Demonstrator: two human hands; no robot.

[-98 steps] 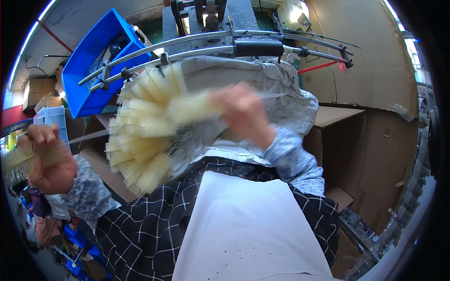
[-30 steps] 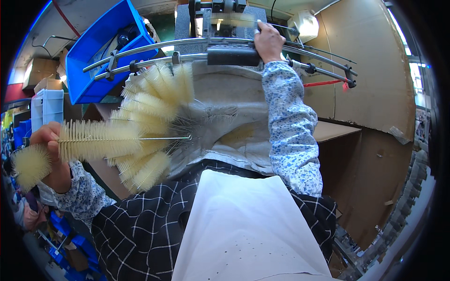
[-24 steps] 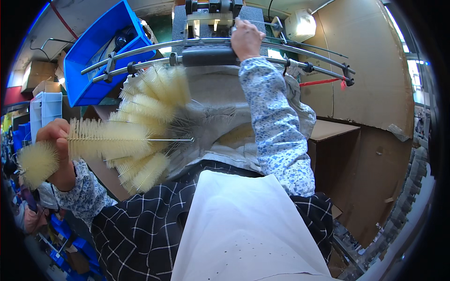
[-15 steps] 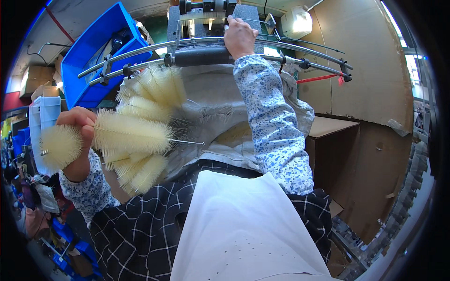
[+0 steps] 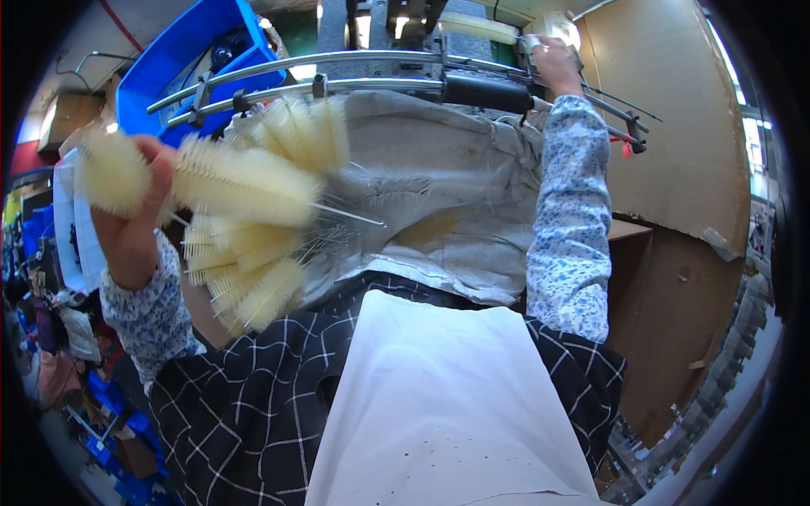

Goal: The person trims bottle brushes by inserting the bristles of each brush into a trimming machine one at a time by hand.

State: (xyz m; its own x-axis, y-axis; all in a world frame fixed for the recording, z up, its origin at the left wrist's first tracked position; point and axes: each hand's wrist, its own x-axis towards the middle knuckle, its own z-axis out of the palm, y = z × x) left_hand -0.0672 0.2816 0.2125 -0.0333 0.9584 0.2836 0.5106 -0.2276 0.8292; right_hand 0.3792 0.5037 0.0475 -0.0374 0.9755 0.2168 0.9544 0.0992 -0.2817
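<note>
My left hand (image 5: 143,223) is raised at the left, its fingers closed round a bottle brush (image 5: 245,181) with cream bristles. The brush's bare wire end points right, and a round cream tuft (image 5: 114,173) shows on the hand's other side. Below and behind it, a pile of similar brushes (image 5: 266,295) lies on grey cloth (image 5: 472,169) over my lap. At the far right of the metal rails (image 5: 337,84), my right hand (image 5: 555,66) is curled beside the end of a pale bristly strip (image 5: 481,27). What its blurred fingers hold is hard to make out.
A black sleeve (image 5: 488,91) sits on the front rail. Behind the rails stands a dark machine (image 5: 409,21). A blue bin (image 5: 156,93) is at the far left, with a pale crate (image 5: 72,236) below it. Large cardboard (image 5: 666,118) stands at the right.
My right hand has moved right along the rails, and the black sleeve and pale strip have shifted right too. My left hand has risen slightly, still holding the bottle brush.
</note>
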